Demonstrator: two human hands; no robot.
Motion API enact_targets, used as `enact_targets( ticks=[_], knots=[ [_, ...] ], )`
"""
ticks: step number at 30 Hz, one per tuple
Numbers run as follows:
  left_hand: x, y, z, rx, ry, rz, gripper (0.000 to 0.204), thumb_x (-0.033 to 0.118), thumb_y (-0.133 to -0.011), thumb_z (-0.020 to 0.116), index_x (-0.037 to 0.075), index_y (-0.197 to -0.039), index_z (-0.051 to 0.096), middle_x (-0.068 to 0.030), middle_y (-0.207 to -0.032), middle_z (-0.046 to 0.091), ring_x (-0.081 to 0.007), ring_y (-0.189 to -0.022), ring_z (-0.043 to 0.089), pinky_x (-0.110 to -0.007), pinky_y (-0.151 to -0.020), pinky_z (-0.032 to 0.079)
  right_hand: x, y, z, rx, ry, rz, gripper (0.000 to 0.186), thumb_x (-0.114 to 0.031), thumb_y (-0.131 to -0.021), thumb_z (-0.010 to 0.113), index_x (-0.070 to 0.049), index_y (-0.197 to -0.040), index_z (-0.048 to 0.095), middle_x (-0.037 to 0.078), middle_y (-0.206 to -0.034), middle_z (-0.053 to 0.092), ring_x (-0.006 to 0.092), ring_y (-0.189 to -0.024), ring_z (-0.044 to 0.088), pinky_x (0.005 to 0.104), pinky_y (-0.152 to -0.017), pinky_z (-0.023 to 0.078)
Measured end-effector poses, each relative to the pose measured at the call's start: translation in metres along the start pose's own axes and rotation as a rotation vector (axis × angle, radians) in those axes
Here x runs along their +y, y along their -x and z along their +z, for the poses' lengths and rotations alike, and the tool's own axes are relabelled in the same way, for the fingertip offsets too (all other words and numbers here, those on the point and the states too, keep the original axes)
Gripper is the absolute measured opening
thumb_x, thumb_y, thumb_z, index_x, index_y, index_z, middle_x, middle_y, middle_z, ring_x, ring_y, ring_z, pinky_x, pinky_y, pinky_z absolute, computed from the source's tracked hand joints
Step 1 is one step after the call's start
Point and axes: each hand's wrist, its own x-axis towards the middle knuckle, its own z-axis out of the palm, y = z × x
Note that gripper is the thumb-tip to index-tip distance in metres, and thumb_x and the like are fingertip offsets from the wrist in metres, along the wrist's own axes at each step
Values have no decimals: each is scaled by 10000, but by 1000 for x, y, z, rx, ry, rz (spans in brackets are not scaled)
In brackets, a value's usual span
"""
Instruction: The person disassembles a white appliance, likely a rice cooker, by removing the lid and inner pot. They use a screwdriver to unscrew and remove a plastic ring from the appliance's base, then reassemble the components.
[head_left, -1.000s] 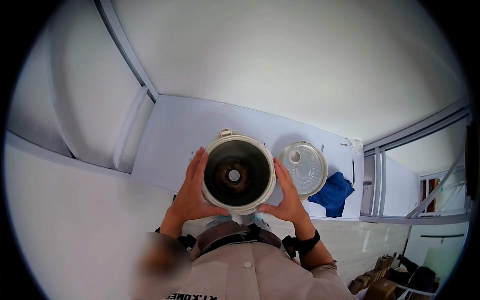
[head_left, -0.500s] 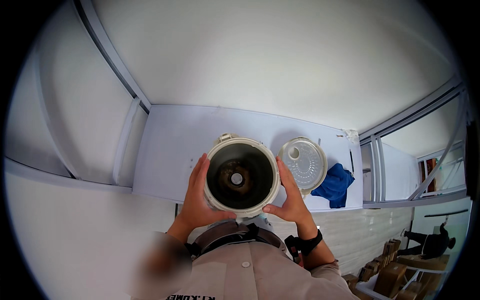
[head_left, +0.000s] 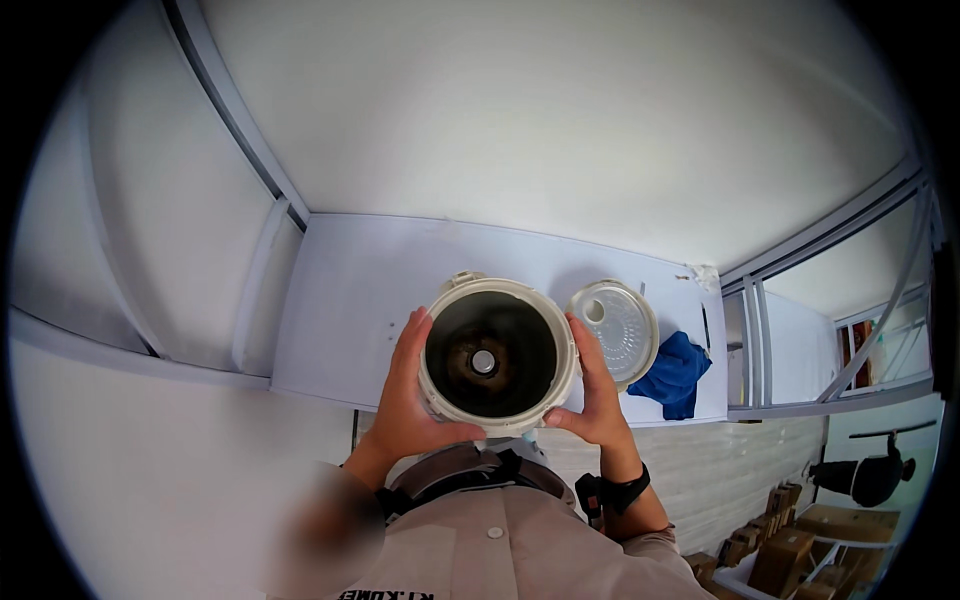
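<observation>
A cream-rimmed rice cooker body (head_left: 500, 385) faces me with its open top, and I hold it between both hands at the table's near edge. Its dark inner wall and brown-stained bottom show, with a round silver disc at the centre. My left hand (head_left: 405, 405) presses on its left side, thumb along the near rim. On the opposite side my right hand (head_left: 597, 395) grips the wall, thumb also near the rim. Just right of the cooker lies a round lid (head_left: 622, 335) with a shiny, perforated underside. What supports the cooker's base is hidden.
The pale table (head_left: 345, 310) runs along a white wall. A crumpled blue cloth (head_left: 675, 375) lies beside the lid, with white scrap (head_left: 705, 275) at the far right corner. Metal frames stand on both sides. Cardboard boxes (head_left: 780, 560) and another person (head_left: 865, 480) appear at lower right.
The cooker and both hands sit slightly further right in view and a little closer to the lid, covering its left edge more. The person in the background has shifted posture.
</observation>
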Motion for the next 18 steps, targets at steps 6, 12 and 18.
enact_targets(
  ticks=[6, 12, 18],
  knots=[
    [4, -9, -10, -9, 289, -34, 1616, 467, -528, 1109, 27, -1745, 140, -143, -1701, 405, -284, -1572, 412, -447, -1298, 314, -3, -10, 8, 82, -269, -4, 1213, -555, -826, 919, -45, -1726, 284, 195, -1744, 345, 356, -1616, 338, 499, -1317, 249],
    [8, -20, -23, 67, 184, 10, 1105, 290, -683, 1021, 51, -1613, 474, -189, -1597, 521, -368, -1535, 470, -485, -1252, 385, -24, -28, 15, 178, -393, 12, 1155, -576, -913, 831, -36, -1737, 227, 203, -1752, 327, 349, -1610, 350, 502, -1303, 270],
    [11, -44, -28, 210, 76, -6, 535, 84, -838, 837, 3, -1344, 683, -150, -1322, 719, -280, -1255, 670, -381, -1092, 502, -19, -31, 13, 218, -409, 21, 1073, -602, -989, 717, -50, -1748, 197, 233, -1752, 317, 347, -1562, 416, 502, -1269, 321]
  ],
)
